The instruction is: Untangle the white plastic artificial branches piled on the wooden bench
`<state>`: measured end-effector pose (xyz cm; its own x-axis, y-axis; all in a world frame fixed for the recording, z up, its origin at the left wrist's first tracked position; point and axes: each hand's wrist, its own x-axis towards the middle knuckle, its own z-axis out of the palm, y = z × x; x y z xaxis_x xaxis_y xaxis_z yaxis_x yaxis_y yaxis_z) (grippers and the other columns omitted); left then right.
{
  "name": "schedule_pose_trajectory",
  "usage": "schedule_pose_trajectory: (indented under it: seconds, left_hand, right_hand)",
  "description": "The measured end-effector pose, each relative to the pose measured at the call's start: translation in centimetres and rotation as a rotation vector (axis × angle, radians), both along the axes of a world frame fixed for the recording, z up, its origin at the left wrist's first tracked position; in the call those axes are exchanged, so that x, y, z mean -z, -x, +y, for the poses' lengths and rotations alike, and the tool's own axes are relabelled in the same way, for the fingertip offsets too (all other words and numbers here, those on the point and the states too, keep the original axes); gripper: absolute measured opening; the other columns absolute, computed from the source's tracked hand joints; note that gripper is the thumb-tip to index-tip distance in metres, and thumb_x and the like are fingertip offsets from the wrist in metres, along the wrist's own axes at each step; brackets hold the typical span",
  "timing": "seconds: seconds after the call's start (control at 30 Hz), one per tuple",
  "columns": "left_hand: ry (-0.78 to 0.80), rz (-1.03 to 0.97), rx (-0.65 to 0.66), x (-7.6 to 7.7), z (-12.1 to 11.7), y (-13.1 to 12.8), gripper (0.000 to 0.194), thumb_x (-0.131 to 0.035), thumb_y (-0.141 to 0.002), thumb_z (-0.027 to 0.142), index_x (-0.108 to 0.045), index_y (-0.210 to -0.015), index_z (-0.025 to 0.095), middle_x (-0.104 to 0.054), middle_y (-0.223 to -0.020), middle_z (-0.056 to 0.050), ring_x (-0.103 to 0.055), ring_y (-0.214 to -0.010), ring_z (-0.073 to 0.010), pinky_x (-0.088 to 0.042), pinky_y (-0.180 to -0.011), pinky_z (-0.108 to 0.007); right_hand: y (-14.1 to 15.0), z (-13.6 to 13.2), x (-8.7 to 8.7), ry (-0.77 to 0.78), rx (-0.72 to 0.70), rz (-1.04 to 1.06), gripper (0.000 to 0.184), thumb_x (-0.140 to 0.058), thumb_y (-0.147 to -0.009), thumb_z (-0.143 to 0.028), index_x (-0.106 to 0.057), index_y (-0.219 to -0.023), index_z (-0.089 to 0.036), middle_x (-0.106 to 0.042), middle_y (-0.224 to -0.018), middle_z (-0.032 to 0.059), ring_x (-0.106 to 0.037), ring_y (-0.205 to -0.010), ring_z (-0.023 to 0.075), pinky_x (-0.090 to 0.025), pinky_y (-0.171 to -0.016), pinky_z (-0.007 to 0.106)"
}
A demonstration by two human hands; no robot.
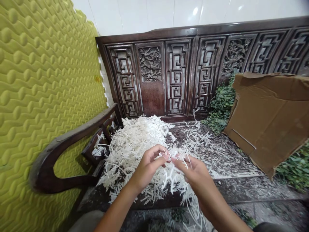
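Over the seat of a dark carved wooden bench [149,64], the left hand [147,167] and the right hand [193,175] are both curled nearly closed, their fingertips [164,157] pinching a white sprig [172,175] between them. A heap of the same spiky white sprigs [135,151] lies on the seat, near the bench's left end. Toward the right end, green foliage [220,103] sits beside a torn cardboard sheet [267,119], while the curved armrest [72,151] at the left end stands just beside a yellow-green padded wall panel [43,80].
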<state>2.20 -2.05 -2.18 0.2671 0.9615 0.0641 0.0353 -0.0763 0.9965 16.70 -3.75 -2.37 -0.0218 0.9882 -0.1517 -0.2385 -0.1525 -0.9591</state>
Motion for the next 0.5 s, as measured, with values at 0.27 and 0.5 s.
schedule_pose_trajectory:
  seconds: [0.27,0.5]
  left_hand:
    - [-0.131,0.227,-0.057,1.2,-0.2,-0.2,0.028,-0.068,-0.077,0.041,-0.053,-0.087,0.02,-0.05,-0.08,0.0,-0.048,-0.076,-0.0154,-0.037,-0.067,-0.026]
    - [-0.143,0.254,-0.055,1.1,-0.2,-0.3,0.034,-0.045,-0.091,0.045,-0.043,-0.07,0.018,-0.04,-0.064,0.004,-0.038,-0.06,-0.0111,-0.031,-0.056,-0.023]
  right_hand:
    - [-0.3,0.1,0.6,0.067,-0.026,-0.071,0.028,-0.077,-0.063,-0.037,-0.057,-0.063,-0.017,-0.034,-0.054,-0.0061,-0.023,-0.051,0.0081,-0.016,-0.049,0.024]
    - [0.2,-0.3,0.1,0.153,-0.102,-0.084,0.044,-0.068,-0.066,-0.054,-0.041,-0.061,-0.02,-0.033,-0.053,-0.0067,-0.024,-0.05,0.0087,-0.016,-0.048,0.023]
